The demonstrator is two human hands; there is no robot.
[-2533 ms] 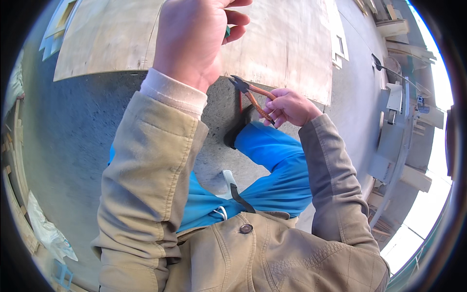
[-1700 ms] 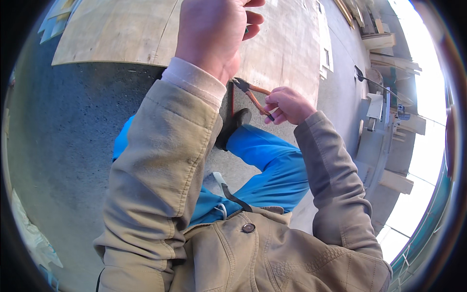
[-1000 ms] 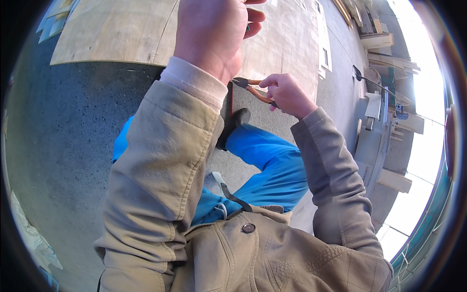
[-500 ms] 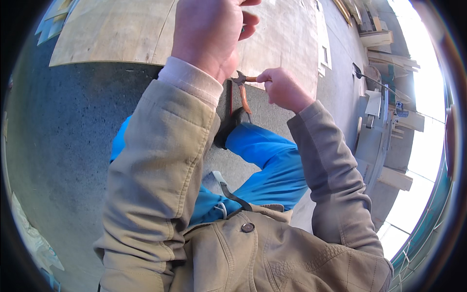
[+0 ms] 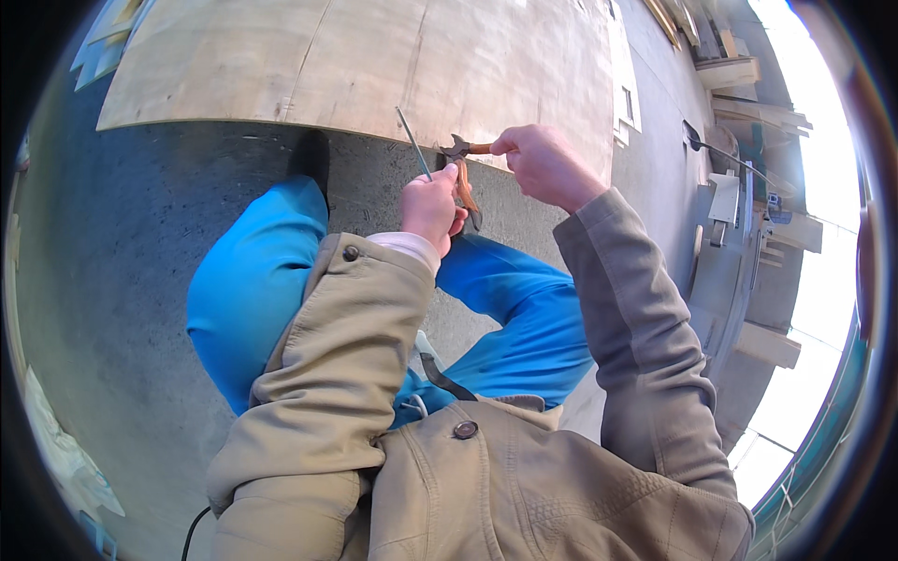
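Observation:
My right hand [image 5: 547, 161] is closed round one orange handle of a pair of pliers [image 5: 456, 150]. The pliers are spread wide, their dark jaws at the near edge of a plywood sheet [image 5: 374, 65]. Their other handle points down toward my leg. Just left of it, my left hand [image 5: 432, 206] is closed on a thin grey-green rod [image 5: 412, 140], which sticks up and leans left over the sheet's edge. My left fingertips overlap the lower handle in view; whether they touch it I cannot tell.
My blue-trousered legs [image 5: 257, 280] are bent beneath my arms, with a dark shoe [image 5: 311, 164] by the sheet's edge. Pieces of timber [image 5: 730, 72] and a metal frame [image 5: 725, 252] lie along the right side. Light boards [image 5: 112, 42] lie at the far left on the grey concrete floor [image 5: 122, 271].
My left hand has come down and back from over the plywood to beside the pliers, bringing the thin rod into view. My right hand and the pliers have hardly moved.

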